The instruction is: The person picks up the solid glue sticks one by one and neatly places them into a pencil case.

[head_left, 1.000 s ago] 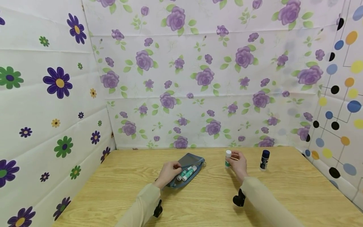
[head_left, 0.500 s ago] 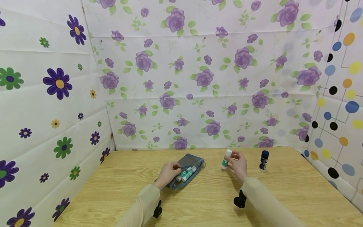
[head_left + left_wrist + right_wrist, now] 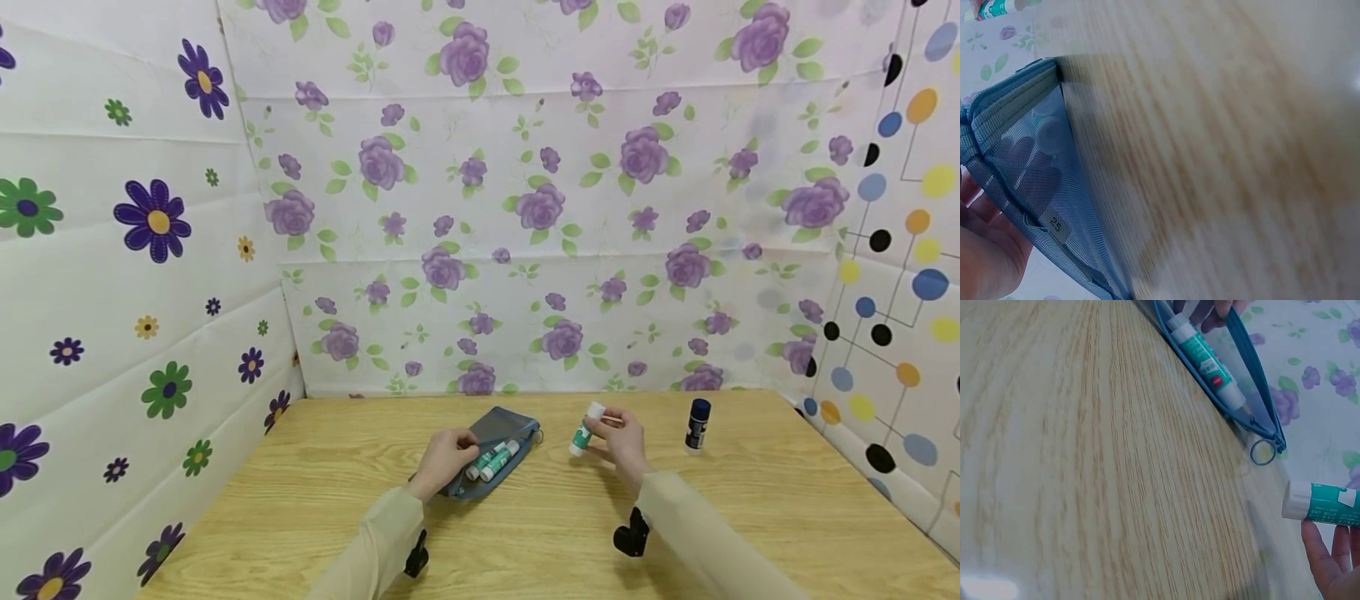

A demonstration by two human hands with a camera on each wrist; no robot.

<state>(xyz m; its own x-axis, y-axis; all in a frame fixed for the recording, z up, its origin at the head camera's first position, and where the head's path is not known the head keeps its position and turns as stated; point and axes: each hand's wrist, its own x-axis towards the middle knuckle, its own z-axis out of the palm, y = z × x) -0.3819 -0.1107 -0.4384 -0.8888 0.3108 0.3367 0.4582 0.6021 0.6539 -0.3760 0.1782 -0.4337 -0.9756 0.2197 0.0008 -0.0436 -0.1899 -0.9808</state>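
The right hand [image 3: 621, 442] pinches the glue stick [image 3: 583, 430], probably light, rigid and smooth, mid-barrel; the left hand [image 3: 447, 456] holds the soft mesh pouch [image 3: 495, 446] open.

The room is bright and evenly lit, with only soft shadows under the sleeves on the table [image 3: 525, 533]. The head view bends the walls outward at its edges. The left wrist view is smeared with motion blur across the wood grain; the right wrist view is sharper, with a pale glare patch at its lower left corner.
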